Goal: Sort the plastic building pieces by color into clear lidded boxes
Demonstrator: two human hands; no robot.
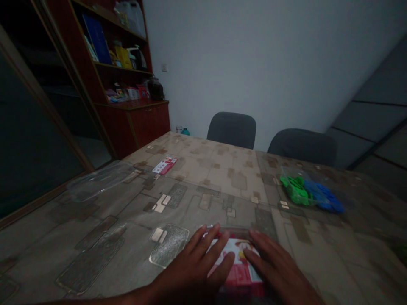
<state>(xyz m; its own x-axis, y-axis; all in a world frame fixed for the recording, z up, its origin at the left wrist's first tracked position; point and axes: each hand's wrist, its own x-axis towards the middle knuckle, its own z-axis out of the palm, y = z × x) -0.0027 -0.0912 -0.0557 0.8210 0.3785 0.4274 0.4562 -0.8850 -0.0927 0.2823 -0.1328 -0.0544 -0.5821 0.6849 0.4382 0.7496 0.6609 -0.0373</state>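
A clear plastic box (237,277) with a pink and white printed card on it lies at the table's near edge; its contents look pink or red but are hard to make out. My left hand (199,264) rests on its top left side, fingers stretched out and spread over the card. On the right side of the box lies my right hand (278,267), its fingers extended along the edge and the thumb over the card. The lower part of the box is hidden below the picture and by the hands.
A clear plastic container (101,180) lies at the left, with a pink and white card (164,165) beyond it. At the right, a clear tray holds green (297,190) and blue items (324,197). Two grey chairs (232,127) stand behind the table; a shelf cabinet (149,123) is at the back left.
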